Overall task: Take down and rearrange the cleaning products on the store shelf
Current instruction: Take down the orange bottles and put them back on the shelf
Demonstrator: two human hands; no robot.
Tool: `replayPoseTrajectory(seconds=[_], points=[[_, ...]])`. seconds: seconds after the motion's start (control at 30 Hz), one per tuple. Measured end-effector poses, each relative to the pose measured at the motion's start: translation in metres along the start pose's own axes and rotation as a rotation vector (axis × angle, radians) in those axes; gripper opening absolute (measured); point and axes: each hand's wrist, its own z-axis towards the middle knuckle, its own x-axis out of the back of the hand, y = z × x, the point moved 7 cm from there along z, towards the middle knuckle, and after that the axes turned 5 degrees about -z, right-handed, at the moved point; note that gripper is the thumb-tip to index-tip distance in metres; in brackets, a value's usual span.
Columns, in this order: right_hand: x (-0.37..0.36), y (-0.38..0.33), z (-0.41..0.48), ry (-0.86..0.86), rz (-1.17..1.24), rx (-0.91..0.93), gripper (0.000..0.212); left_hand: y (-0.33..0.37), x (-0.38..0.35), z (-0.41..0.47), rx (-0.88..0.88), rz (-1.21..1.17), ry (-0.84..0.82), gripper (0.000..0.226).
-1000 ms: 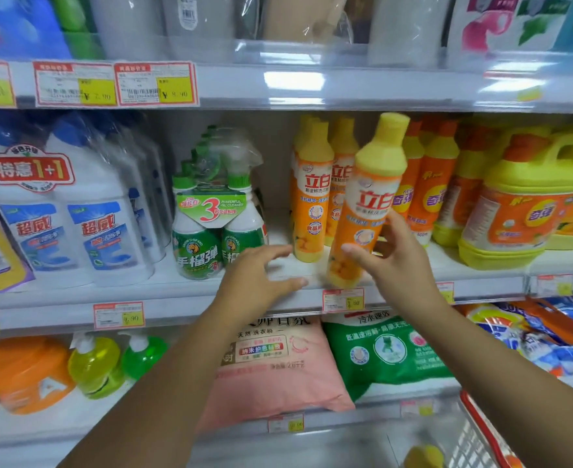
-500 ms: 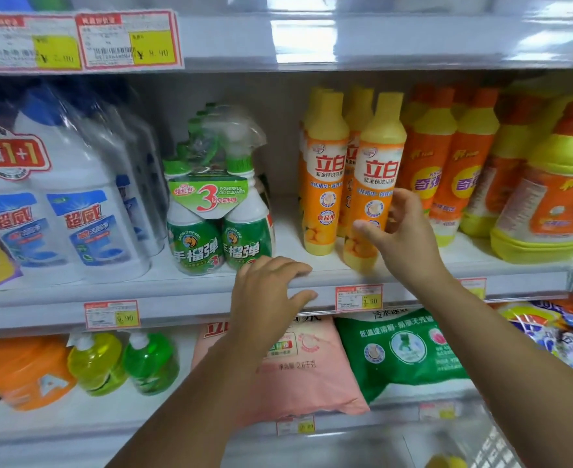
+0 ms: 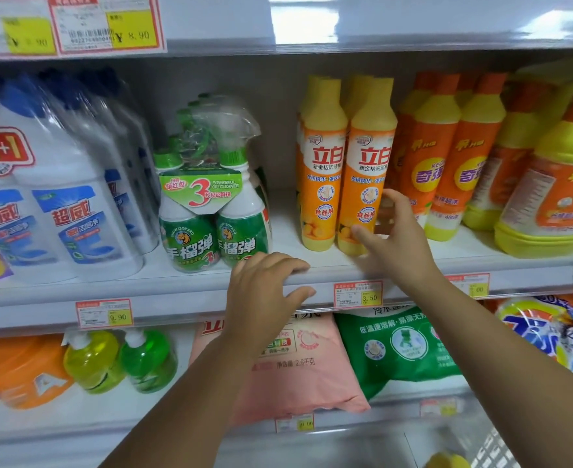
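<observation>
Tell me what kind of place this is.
Most likely a shop's cleaning-products aisle: printed price tags on the shelf edge, rows of identical orange dish-soap bottles, and a pink laundry-powder bag below.

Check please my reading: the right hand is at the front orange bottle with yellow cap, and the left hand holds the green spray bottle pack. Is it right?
Not quite. The head view shows the left hand holding nothing: it rests on the shelf edge beside the green spray bottle pack. The right hand is at the front orange bottle.
</observation>
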Motion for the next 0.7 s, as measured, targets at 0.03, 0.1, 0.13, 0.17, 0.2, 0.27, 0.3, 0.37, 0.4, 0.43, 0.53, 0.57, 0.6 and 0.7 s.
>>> replayPoseTrajectory(seconds=[0.03,0.1,0.13,0.17,0.2,0.27,0.3,0.37,0.4,0.43,0.53,0.57,0.6,0.7], points=[[-0.001,0.001,0.000,0.008,-0.009,-0.006,0.066,0.000,0.000,0.000,-0.001,0.001,0.003,0.030],[-0.004,0.003,0.002,-0.001,-0.017,-0.016,0.064,0.000,0.000,0.000,0.000,0.003,0.004,0.031],[-0.006,0.004,0.004,-0.010,-0.009,-0.021,0.064,0.000,0.000,0.000,0.001,0.002,0.003,0.031],[-0.007,0.005,0.005,-0.017,-0.003,-0.028,0.064,0.000,0.000,0.000,0.003,0.000,0.000,0.031],[-0.008,0.006,0.006,-0.020,-0.005,-0.032,0.064,0.001,0.000,0.000,0.006,-0.002,-0.002,0.031],[-0.009,0.008,0.006,-0.020,-0.017,-0.040,0.063,0.000,-0.001,0.000,0.007,-0.001,-0.005,0.031],[-0.009,0.008,0.006,-0.017,-0.024,-0.041,0.063,0.000,-0.001,0.000,0.006,0.000,-0.005,0.031],[-0.010,0.007,0.006,-0.019,-0.051,-0.043,0.063,-0.001,-0.001,-0.001,0.002,0.000,-0.003,0.031],[-0.011,0.006,0.007,-0.026,-0.060,-0.046,0.063,-0.001,-0.001,0.000,-0.001,-0.003,0.000,0.031],[-0.011,0.005,0.007,-0.034,-0.065,-0.047,0.064,-0.001,-0.001,0.000,-0.003,-0.008,0.003,0.030],[-0.005,0.000,-0.002,-0.003,-0.093,-0.031,0.070,0.002,0.000,0.000,0.005,-0.014,-0.023,0.031],[0.003,-0.004,-0.007,0.034,-0.076,-0.004,0.070,0.002,0.000,0.000,0.010,-0.006,-0.040,0.033],[0.012,-0.010,-0.014,0.071,-0.059,0.036,0.067,0.004,0.000,0.000,0.011,0.010,-0.053,0.035],[0.047,-0.025,-0.042,0.135,-0.046,0.122,0.048,0.016,0.005,-0.006,-0.056,0.081,0.001,0.039]])
